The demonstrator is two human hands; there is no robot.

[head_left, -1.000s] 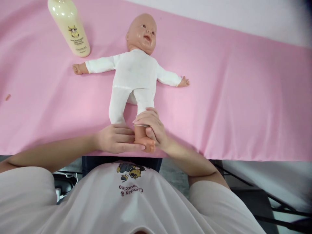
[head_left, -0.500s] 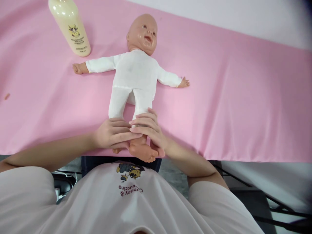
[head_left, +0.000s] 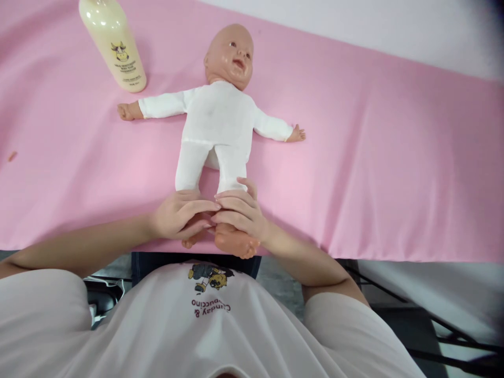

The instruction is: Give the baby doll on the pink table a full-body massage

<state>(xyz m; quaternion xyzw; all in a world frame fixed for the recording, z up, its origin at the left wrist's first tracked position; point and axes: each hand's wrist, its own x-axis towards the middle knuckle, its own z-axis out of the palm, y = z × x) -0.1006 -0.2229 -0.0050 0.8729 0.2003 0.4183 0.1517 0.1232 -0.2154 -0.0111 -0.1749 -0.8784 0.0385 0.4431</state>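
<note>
Pink cloth (head_left: 374, 157) covered the surface; at its near edge, the left hand (head_left: 177, 220) and right hand (head_left: 240, 212) together clasped the doll (head_left: 216, 121) by its ankles, bottle (head_left: 114, 42) far-left.

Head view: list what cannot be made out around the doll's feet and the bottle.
- Doll's ankles: covered by the left hand and right hand.
- Bottle: top cut off by the upper edge; label print too small to read.
- Speck on the pink cover: too small to identify.
</note>
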